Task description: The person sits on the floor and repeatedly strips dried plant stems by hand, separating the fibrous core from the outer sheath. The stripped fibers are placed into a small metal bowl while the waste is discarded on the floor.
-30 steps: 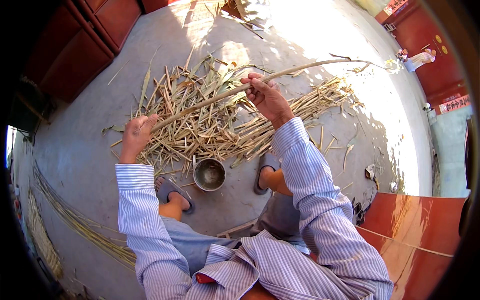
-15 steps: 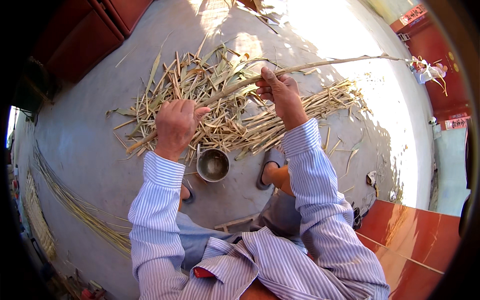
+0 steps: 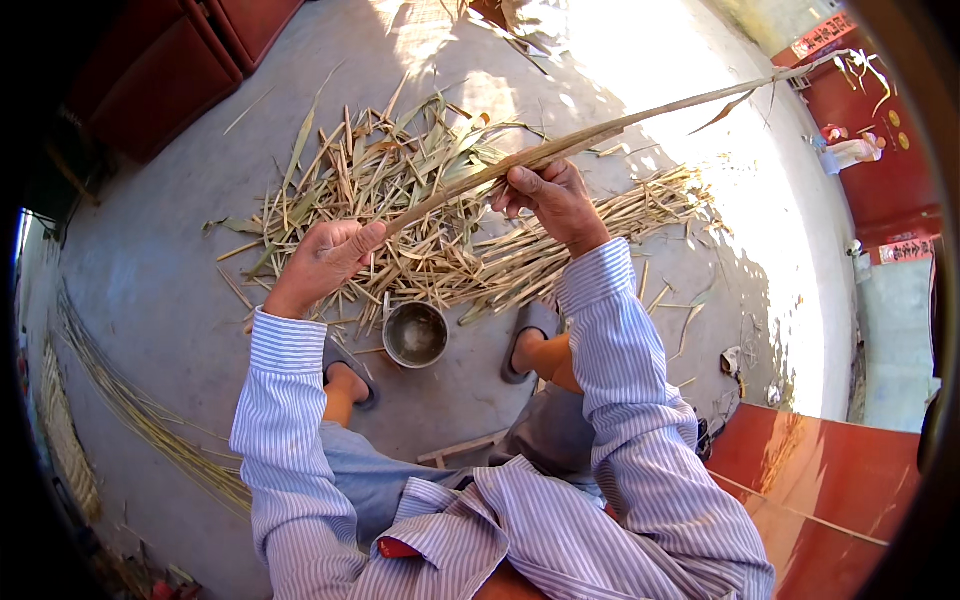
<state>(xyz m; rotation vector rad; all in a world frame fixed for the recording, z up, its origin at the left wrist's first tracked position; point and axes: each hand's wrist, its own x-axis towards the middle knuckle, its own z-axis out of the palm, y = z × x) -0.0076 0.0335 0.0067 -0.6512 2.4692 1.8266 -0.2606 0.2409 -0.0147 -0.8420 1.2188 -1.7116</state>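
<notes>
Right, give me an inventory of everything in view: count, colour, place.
Long stalk: one, tan, slanting from centre to upper right
Stalk-and-leaf heap: one, straw-yellow and green, centre floor
Metal cup: one, grey, near side of the heap
Thin stalks: several, yellow-green, lower left
Woven strip: one, pale straw, left edge
Furniture: at least one, dark red, upper left
Panel: one, glossy red, lower right
Door: one, red, far right
White shape: one, against the door, too small to identify
Slippers: two, grey, either side of the cup
Trousers: one pair, blue-grey, bottom centre
Sleeves: two, striped blue-white, lower left and right
Left hand: one, bare, gripping the stalk's near end
Right hand: one, bare, farther along the stalk
</notes>
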